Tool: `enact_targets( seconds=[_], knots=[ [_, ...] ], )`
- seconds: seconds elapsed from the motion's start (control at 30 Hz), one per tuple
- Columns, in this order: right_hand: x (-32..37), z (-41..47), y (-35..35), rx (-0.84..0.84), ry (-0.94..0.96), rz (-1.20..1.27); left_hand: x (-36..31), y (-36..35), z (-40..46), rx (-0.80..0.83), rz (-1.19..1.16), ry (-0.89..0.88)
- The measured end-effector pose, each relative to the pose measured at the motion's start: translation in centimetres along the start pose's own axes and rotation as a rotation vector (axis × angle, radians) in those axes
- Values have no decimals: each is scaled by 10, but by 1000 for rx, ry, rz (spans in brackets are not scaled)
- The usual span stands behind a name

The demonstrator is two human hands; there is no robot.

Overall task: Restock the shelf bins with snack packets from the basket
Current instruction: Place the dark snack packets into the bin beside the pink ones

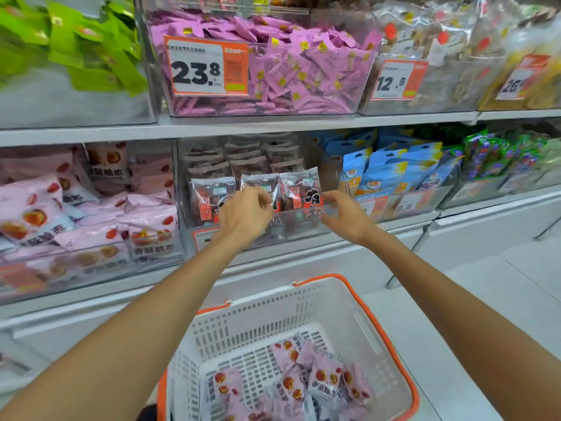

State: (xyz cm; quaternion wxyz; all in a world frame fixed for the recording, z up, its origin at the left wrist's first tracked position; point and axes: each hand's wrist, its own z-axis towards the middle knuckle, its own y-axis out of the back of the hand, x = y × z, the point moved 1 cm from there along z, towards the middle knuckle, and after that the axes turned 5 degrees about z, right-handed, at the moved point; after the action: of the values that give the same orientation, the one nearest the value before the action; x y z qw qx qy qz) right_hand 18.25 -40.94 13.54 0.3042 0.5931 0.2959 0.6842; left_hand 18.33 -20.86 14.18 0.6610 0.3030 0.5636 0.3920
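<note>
down at the bottom, nearest us, the white basket [358,323] with its orange rim, and a loose heap of pink snack packets [306,381] lying on its floor, bunched toward the near right side. both bare forearms reach up and away over it toward the lower shelf.

left hand [244,215] is out at the clear middle bin [303,229], fingers curled in, pinching the top edge of a dark red packet [261,185] in the front row. right hand [346,215] sits just beside it, thumb and fingers closing round the lower right corner of the neighbouring dark red packet [299,189] with the big black characters, palm otherwise loose. both packets stand upright at the front of that bin, with rows of the same pack stacked behind them.

left of that bin, a clear bin [91,268] piled with pink packets matching the ones in the basket. to the right, blue hanging pouches [391,168], then green packs [498,156], blurred.

up on the higher shelf: green sachets [76,47] on the left, a bin of small purple-pink sachets [303,71] in the middle carrying an orange price tag [206,66] reading 23.8, and further right a bin of clear-wrapped snacks tagged 12.8 [397,80], and a yellowish one beyond that's too smeared to read.
</note>
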Motion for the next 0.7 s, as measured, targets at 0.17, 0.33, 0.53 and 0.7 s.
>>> enact_targets(
  seconds=[0.17, 0.33, 0.53, 0.7],
  knots=[
    [-15, -64, -20, 131, -104, 65, 26, -2, -62, 121, -90, 81],
    [-39, -127, -74, 441, -284, 99, 72, -46, -125, 412, -75, 172],
    [-84, -176, -166, 738, -413, 14, 132, -128, -188, 803, -6, 222],
    [-134, -211, -250, 1166, -334, -311, 175, -198, -235, 1066, 95, 215]
  ],
)
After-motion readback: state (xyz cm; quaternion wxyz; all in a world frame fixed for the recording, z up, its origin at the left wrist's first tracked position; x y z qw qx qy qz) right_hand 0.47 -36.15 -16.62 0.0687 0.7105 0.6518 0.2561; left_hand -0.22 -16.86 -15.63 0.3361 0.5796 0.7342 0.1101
